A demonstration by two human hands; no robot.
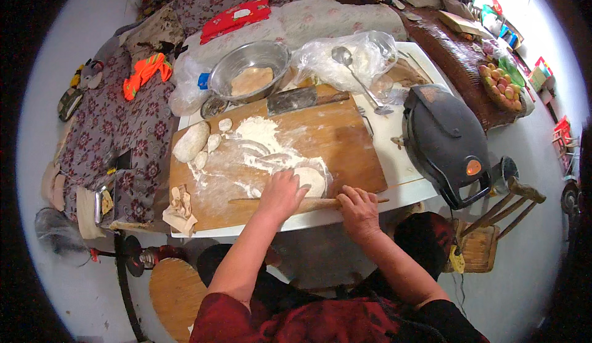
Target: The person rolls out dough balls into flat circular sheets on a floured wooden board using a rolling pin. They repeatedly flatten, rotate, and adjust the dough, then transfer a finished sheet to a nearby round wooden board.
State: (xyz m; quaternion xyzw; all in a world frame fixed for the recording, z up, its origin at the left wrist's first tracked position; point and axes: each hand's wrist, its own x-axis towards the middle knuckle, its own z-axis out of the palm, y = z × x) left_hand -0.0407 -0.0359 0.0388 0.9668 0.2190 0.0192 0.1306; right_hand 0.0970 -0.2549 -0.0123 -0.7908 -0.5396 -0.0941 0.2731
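A flat round of dough point(311, 181) lies on a floured wooden board point(347, 144) near its front edge. My left hand point(283, 192) reaches over the rolling pin, its fingers at the left rim of the round and the thumb spread. Whether those fingers pinch the dough is hidden. My right hand point(360, 208) is closed over the right part of the wooden rolling pin point(319, 204), which lies along the front of the board. Loose flour point(259, 132) is spread behind the round. At the board's left are a large dough lump point(191, 142) and several small pieces point(214, 143).
A cleaver point(292, 101) lies along the board's back edge. Behind it stand a steel bowl point(222, 70) with dough inside and a plastic bag point(323, 61) with a ladle point(343, 56). A dark electric griddle point(446, 135) occupies the table's right end. Crumpled paper point(181, 209) lies front left.
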